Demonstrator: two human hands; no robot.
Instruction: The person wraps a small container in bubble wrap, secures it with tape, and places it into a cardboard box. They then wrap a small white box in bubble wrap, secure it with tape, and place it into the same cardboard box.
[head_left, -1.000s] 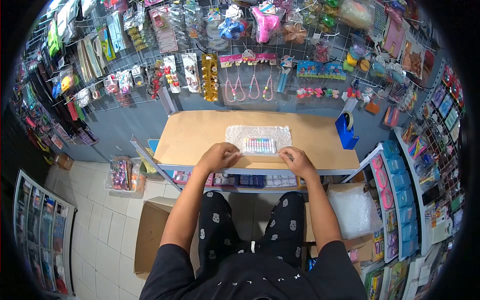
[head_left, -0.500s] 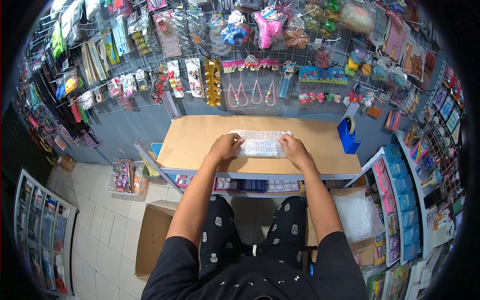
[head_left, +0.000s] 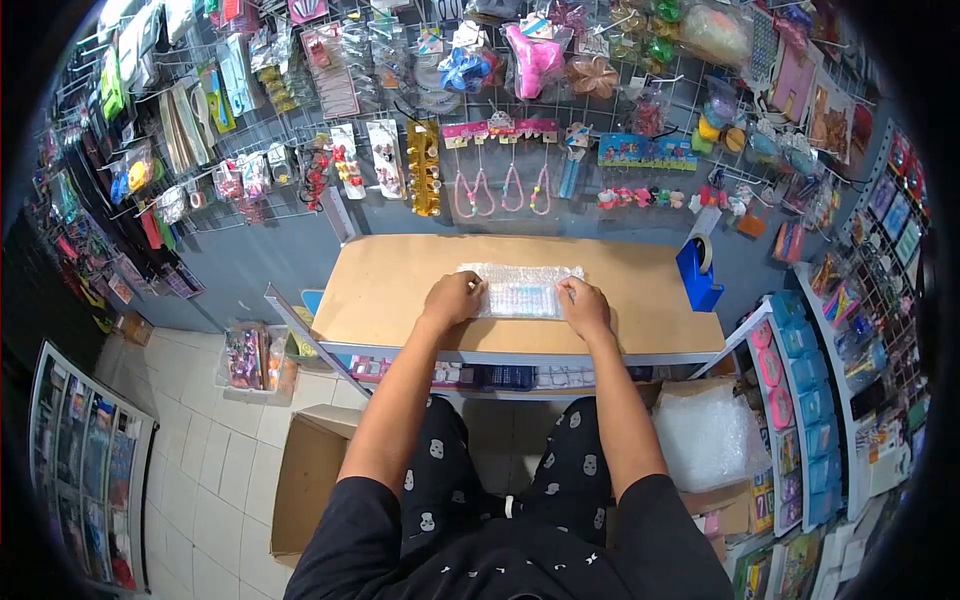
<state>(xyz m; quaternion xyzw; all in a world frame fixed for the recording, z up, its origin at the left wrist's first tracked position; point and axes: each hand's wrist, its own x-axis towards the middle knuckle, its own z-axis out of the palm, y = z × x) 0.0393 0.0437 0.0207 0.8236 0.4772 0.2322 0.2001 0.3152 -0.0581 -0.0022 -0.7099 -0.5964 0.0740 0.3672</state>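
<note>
A flat bundle of clear bubble wrap lies on the light wood tabletop in front of me. Pale bluish and pinkish shapes show through the wrap, too blurred to name. At its left end, my left hand has fingers closed on the wrap's edge. The fingers of my right hand pinch the opposite end. Along the far side, a strip of wrap looks clearer and lies beyond the coloured part.
A blue tape dispenser stands at the table's right end. Folded bubble wrap rests low on the right. An open cardboard box is on the floor at left. Packaged goods hang on a wire grid behind.
My right hand has shifted slightly down, with its fingers drawn closer together. The coloured part of the bundle now shows more distinctly, and the far strip of wrap stands apart from it.
</note>
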